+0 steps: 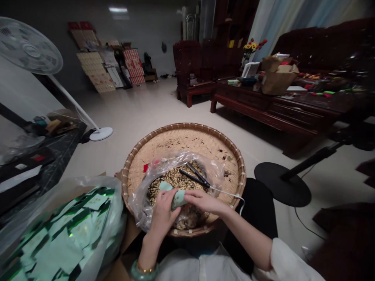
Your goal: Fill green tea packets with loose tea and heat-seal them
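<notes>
One round bamboo tray (pixel 140 156), w/ a clear plastic bag (pixel 215 168) inside, mouth wide & holding a loose grain mix (pixel 166 175), tan w/ dark bits. Just beside the tray, to the L, a translucent sack (pixel 115 214) heaped w/ pale-green sachets (pixel 58 249). Smallest container: a pale-green packet (pixel 177 199), held above the grain mix btwn both hands. Left hand (pixel 164 207) w/ fingers curled over the packet & thumb on the near side; right hand (pixel 202 201) w/ fingers pressed together, pinching the packet's R end. Materials, big to small: tray tightly woven, thick rim bound at intervals; clear bag thin, crinkled, shiny; sachets flat, squarish, some w/ glossy green parts; held packet rounded. Around, largest first: dark wood table (pixel 263 105) w/ a brown carton (pixel 277 80) on top; tall white fan (pixel 31 48) at far L; round black base (pixel 283 183) on the floor, R of the tray; black two-armed tool (pixel 195 178), arms in a V, lying over the grain mix, white cord (pixel 231 193) trailing to the rim. In the way: left hand over part of the packet, right forearm across the tray's near R side.
</notes>
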{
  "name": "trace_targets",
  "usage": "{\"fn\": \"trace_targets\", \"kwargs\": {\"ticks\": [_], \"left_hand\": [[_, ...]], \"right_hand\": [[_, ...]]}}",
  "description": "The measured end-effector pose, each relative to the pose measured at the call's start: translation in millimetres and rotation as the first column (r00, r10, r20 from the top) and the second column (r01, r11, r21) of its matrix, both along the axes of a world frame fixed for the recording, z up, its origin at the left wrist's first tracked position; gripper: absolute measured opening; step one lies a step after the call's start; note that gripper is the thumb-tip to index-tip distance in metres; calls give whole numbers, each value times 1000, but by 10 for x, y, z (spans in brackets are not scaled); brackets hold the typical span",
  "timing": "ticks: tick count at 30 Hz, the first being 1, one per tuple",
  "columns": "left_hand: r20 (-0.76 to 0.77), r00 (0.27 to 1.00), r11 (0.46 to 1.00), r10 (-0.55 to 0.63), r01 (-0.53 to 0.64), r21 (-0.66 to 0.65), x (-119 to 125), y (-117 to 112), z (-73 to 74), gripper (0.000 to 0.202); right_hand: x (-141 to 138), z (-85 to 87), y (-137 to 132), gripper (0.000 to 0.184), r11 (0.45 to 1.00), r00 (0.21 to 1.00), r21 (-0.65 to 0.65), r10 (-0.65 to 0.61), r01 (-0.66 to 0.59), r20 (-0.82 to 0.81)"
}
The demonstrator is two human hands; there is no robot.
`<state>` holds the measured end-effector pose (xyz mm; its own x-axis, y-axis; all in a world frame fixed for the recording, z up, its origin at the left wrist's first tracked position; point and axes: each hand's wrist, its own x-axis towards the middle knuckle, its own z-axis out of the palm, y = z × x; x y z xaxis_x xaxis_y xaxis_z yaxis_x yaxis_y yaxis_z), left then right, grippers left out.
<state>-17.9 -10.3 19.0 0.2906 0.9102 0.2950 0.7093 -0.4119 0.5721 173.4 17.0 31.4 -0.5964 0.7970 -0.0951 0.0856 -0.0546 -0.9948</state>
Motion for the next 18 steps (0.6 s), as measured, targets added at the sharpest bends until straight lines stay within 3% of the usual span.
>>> {"fn": "trace_targets", "kwargs": {"ticks": [3, 6, 9, 12, 15, 18], "left_hand": [[109, 991, 997, 72, -71, -7, -81, 34, -23, 46], [219, 954, 979, 204, -193, -69, -176, 70, -54, 40], [373, 839, 916, 396, -329, -230, -249, 113, -72, 46], [508, 675, 843, 535, -384, -378, -287, 164, -33, 57], [602, 604, 853, 522, -369, -370, -300, 226, 74, 56], [671, 568, 878, 477, -342, -335, -298, 289, 198, 54]], "right_hand": [[180, 113, 98, 44, 990, 989, -36, -136, 134, -58], [306, 67, 181, 34, 952, 945, 112, -299, 286, 129], [294, -71, 193, 34, 916, 854, 380, -296, 127, 428], [152, -149, 195, 32, 858, 776, 497, -222, -132, 590], [-95, -112, 324, 18, 798, 740, 550, -210, -248, 639], [-464, -42, 616, 26, 734, 735, 617, -247, -283, 631]]}}
